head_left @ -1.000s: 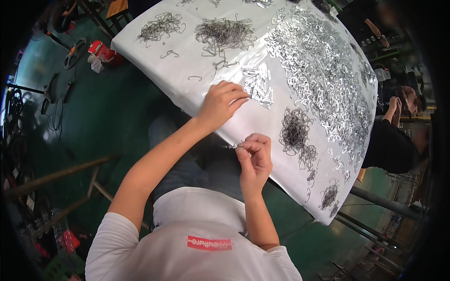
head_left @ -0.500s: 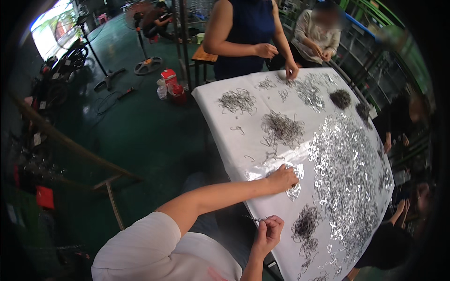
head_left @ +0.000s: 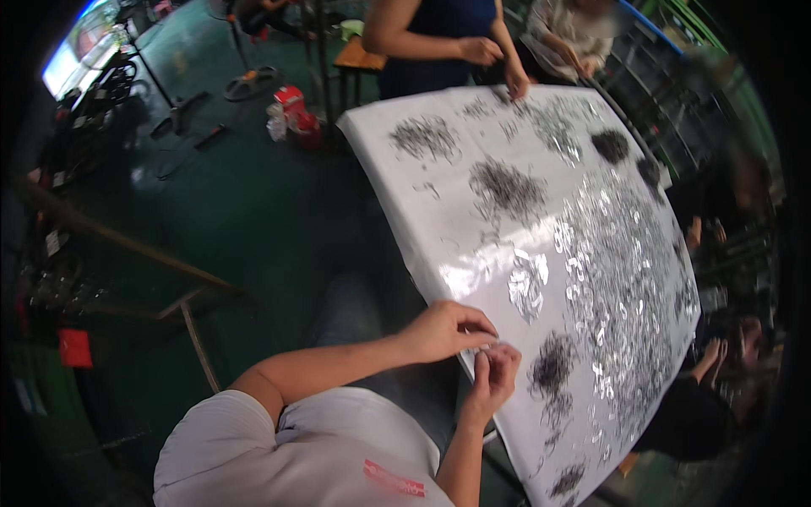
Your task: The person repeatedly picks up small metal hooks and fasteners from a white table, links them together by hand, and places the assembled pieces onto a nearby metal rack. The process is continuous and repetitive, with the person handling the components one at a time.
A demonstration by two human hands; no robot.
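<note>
we see a dim room, with daylight burning white through an opening (head_left: 82,52) at upper left. glare blooms on the white tabletop (head_left: 422,226); the metal pieces (head_left: 608,296) glint, slightly smeared. the green floor (head_left: 270,228) sinks into shadow. fisheye distortion bows our straight edges toward a black rim.

I'm viewing a workshop remotely: co-workers (head_left: 435,51) are surrounding a white-covered table (head_left: 422,224), metal-hook heaps (head_left: 625,296) are lying there, green floor (head_left: 253,203) is showing.

left hand (head_left: 449,332) basically meeting right hand (head_left: 497,372) at the table (head_left: 422,224) edge, right one pinching something tiny (head_left: 487,346), tons of hooks (head_left: 621,296) lying around
</note>
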